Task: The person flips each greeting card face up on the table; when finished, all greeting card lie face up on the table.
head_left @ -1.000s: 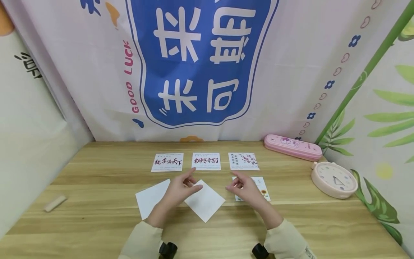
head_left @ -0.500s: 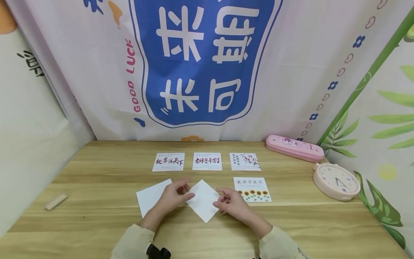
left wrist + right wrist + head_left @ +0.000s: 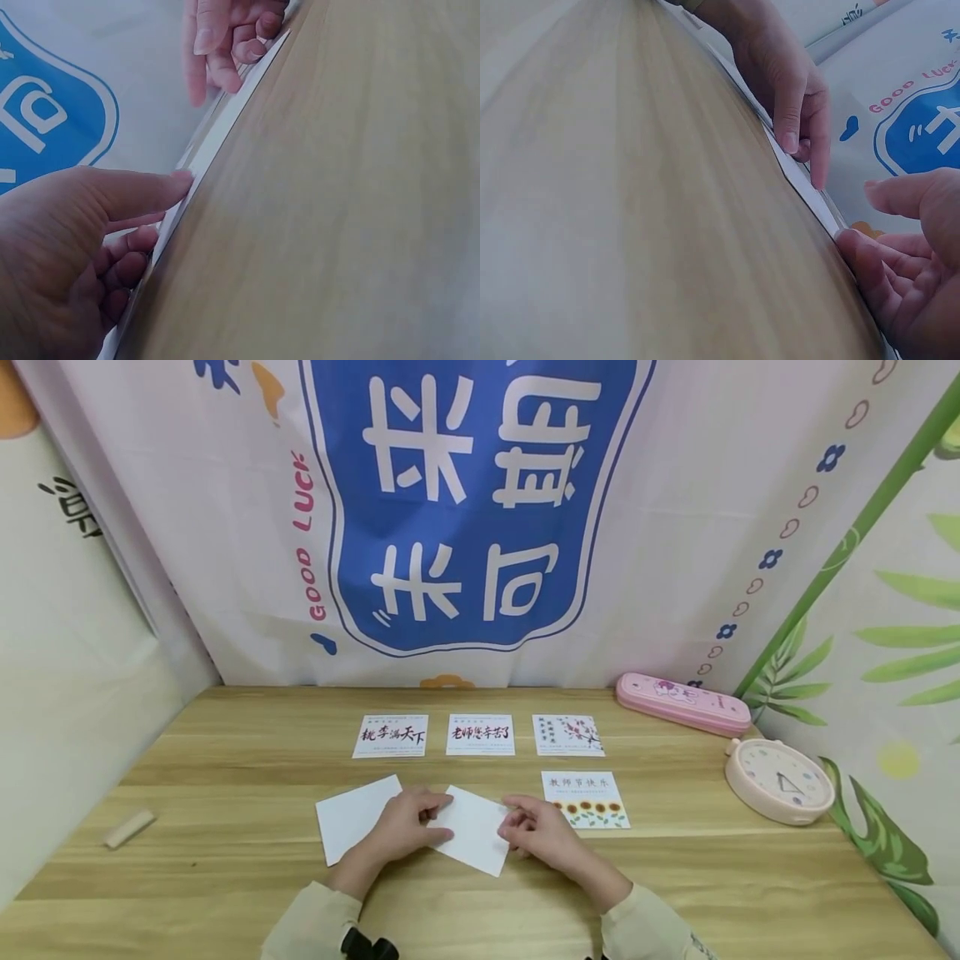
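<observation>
A blank white card (image 3: 476,827) lies slightly turned on the table, between my two hands. My left hand (image 3: 405,827) touches its left side, the thumb lying on the card and the other fingers loosely bent at its edge. My right hand (image 3: 543,835) is at the card's right edge with its fingertips against it; its thumb stands apart from the index finger in the right wrist view. A second blank white card (image 3: 352,818) lies tilted to the left, partly behind my left hand. Just beyond my right hand is a sunflower card (image 3: 587,799).
Three printed cards form a row behind: a left card (image 3: 391,736), a middle card (image 3: 481,735) and a right blossom card (image 3: 568,735). A pink pencil case (image 3: 682,703) and round clock (image 3: 780,781) stand at right. A small beige block (image 3: 130,829) lies at left.
Both hands came down beside the middle blank card, the right one moving left off the sunflower card. The blank card has turned from a diamond position toward square.
</observation>
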Motion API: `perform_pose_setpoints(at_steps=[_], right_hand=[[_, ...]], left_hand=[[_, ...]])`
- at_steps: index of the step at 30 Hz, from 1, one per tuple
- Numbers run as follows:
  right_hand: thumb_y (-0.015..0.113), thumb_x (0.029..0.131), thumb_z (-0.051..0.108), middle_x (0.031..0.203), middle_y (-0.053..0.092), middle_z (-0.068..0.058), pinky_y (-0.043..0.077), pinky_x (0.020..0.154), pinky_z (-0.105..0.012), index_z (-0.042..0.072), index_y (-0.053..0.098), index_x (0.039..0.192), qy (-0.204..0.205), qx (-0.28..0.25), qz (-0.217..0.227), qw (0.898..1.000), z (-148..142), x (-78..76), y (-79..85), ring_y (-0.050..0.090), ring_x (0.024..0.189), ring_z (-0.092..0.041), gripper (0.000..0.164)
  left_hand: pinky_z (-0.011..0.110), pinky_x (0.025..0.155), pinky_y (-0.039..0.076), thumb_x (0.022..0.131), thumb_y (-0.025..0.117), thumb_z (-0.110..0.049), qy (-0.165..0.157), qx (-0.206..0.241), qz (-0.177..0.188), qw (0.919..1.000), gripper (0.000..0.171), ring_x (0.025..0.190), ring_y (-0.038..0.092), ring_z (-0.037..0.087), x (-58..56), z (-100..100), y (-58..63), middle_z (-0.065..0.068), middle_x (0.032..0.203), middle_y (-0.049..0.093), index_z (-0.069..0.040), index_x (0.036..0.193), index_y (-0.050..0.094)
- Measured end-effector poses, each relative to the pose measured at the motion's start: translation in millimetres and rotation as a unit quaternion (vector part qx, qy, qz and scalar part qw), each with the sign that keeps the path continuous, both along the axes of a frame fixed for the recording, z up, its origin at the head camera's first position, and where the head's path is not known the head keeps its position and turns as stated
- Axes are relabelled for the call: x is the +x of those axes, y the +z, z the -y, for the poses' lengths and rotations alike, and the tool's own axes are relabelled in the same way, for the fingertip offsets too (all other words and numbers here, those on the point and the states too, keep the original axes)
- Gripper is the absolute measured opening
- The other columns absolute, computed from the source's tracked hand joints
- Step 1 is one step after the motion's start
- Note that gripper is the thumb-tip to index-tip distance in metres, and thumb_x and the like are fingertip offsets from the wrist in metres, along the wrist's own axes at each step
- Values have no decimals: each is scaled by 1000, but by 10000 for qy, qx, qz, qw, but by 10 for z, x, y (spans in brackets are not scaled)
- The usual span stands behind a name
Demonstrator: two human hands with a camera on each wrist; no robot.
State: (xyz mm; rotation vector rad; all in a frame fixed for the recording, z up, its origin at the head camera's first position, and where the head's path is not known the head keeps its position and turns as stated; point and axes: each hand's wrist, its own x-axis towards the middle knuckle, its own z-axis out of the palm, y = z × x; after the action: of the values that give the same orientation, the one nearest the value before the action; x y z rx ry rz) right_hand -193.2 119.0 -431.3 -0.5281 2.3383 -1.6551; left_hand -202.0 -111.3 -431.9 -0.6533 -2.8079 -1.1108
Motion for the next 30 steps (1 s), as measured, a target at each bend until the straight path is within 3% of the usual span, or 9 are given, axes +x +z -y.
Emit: perform_pose_setpoints(at_steps=[5, 12, 16, 19, 25, 30], right_hand=[[64, 77, 9, 79, 54, -4, 42, 46, -23, -10, 45, 117, -116, 272, -180, 9994, 0, 6, 13, 50, 60, -14, 49], [70, 71, 18, 70, 49, 0, 36, 44, -20, -7, 47, 115, -130, 1058, -641, 9922, 1, -15, 36, 42, 53, -9, 55], [71, 70, 21, 62, 45, 2, 34, 44, -21, 1, 53, 89, -80, 1533, -777, 9851, 24, -34, 65, 40, 51, -9, 33], [72, 69, 22, 58, 42, 3, 31, 43, -22, 5, 47, 77, -17, 1895, -903, 9777, 35, -47, 80, 38, 48, -9, 31], [73, 67, 26, 54, 42, 4, 30, 40, -23, 3, 49, 95, 6, 2396, -1144, 9641, 29, -50, 104, 36, 44, -9, 44], [73, 66, 29, 53, 43, 5, 31, 39, -22, -3, 47, 106, -16, 2501, -1163, 9612, 42, -42, 108, 37, 43, -8, 57]], left_hand=[[25, 55, 29, 65, 74, -27, 29, -570, -123, 9983, 47, 61, 34, 11, 20, -13, 21, -5, 64, 39, -4, 105, 62], [27, 53, 27, 63, 74, -36, 321, -876, -325, 9951, 48, 58, 33, 11, 29, -68, 25, -4, 61, 38, -6, 100, 64], [27, 53, 28, 60, 75, -39, 524, -907, -512, 9932, 46, 57, 33, 10, 24, -87, 0, -6, 59, 37, -8, 92, 63], [26, 53, 28, 59, 75, -40, 619, -832, -610, 9927, 45, 56, 34, 9, 22, -97, -18, -7, 59, 37, -8, 88, 61], [25, 49, 27, 60, 76, -37, 839, -421, -354, 9949, 38, 52, 32, 9, 13, -114, -12, -5, 56, 35, -10, 70, 50], [25, 47, 25, 63, 75, -33, 1025, -348, -95, 9941, 41, 50, 31, 11, 15, -106, 16, -3, 54, 34, -11, 65, 41]])
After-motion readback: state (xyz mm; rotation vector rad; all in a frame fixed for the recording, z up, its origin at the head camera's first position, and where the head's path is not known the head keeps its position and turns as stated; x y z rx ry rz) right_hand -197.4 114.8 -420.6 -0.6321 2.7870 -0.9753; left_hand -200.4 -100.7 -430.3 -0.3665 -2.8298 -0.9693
